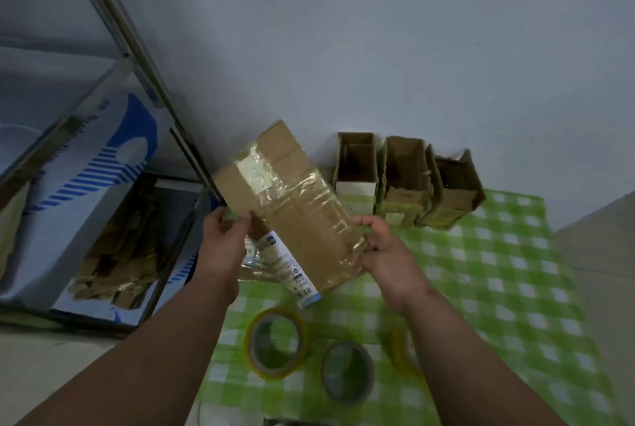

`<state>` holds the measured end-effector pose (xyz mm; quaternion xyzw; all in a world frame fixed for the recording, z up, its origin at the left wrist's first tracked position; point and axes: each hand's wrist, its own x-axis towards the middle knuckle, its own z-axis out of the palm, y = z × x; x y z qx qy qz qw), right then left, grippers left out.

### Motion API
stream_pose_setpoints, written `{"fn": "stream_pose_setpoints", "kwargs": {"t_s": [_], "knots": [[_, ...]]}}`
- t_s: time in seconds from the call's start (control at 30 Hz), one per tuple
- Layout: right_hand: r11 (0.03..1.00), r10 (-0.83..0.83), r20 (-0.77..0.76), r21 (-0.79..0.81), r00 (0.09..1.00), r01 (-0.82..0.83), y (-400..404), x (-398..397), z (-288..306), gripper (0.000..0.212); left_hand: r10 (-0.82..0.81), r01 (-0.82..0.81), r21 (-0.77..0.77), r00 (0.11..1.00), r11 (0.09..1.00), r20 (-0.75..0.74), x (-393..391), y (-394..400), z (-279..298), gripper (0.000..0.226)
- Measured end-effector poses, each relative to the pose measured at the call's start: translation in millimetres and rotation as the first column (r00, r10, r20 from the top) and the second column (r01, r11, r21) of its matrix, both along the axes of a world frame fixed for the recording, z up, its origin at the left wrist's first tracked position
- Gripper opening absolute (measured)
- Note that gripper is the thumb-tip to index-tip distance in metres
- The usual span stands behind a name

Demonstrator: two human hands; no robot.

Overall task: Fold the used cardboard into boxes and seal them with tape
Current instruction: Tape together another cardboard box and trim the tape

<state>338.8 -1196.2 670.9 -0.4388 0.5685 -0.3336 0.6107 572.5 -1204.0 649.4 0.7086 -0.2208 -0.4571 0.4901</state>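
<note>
The flat cardboard (pixel 288 199) is held up in the air above the bench (pixel 498 271), between both hands. Its long axis runs from far left down to near right. The left hand (pixel 223 240) grips the left edge with curled fingers, and the right hand (pixel 381 254) grips the near right corner. Both hands are equally near to it. I count three boxes (pixel 405 181) standing open by the wall and three tape rolls (pixel 275 343) on the cloth near the person.
</note>
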Motion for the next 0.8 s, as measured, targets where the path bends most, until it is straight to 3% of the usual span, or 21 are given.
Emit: {"fn": "stream_pose_setpoints", "kwargs": {"t_s": [0.17,0.3,0.4,0.5,0.6,0.7,0.8], "knots": [[0.992,0.035,-0.194,-0.109,0.980,-0.057,10,-24,17,0.055,-0.022,0.042,-0.157,0.992,0.987,0.127,-8,-9,27,0.079],[0.976,-0.108,-0.298,-0.212,0.948,0.044,24,-36,31,0.048,-0.167,0.182,-0.087,0.973,0.979,0.158,-23,-7,33,0.053],[0.931,-0.291,-0.342,-0.314,0.893,0.183,31,-48,30,0.047,-0.191,0.193,-0.048,0.981,0.980,0.033,-36,-2,29,0.055],[0.861,-0.473,-0.233,-0.327,0.850,0.389,31,-64,23,0.046,-0.241,0.241,-0.019,0.966,0.970,-0.096,-52,5,24,0.056],[0.816,-0.558,-0.085,-0.234,0.826,0.528,25,-79,13,0.048,-0.315,0.317,-0.013,0.937,0.948,-0.153,-76,9,24,0.044],[0.833,-0.541,-0.029,-0.159,0.840,0.531,15,-94,6,0.051,-0.330,0.334,-0.010,0.926,0.943,-0.187,-98,8,21,0.021],[0.859,-0.500,-0.031,-0.141,0.865,0.492,7,-112,5,0.051,-0.365,0.373,-0.007,0.903,0.928,-0.226,-116,3,13,0.026]]}}
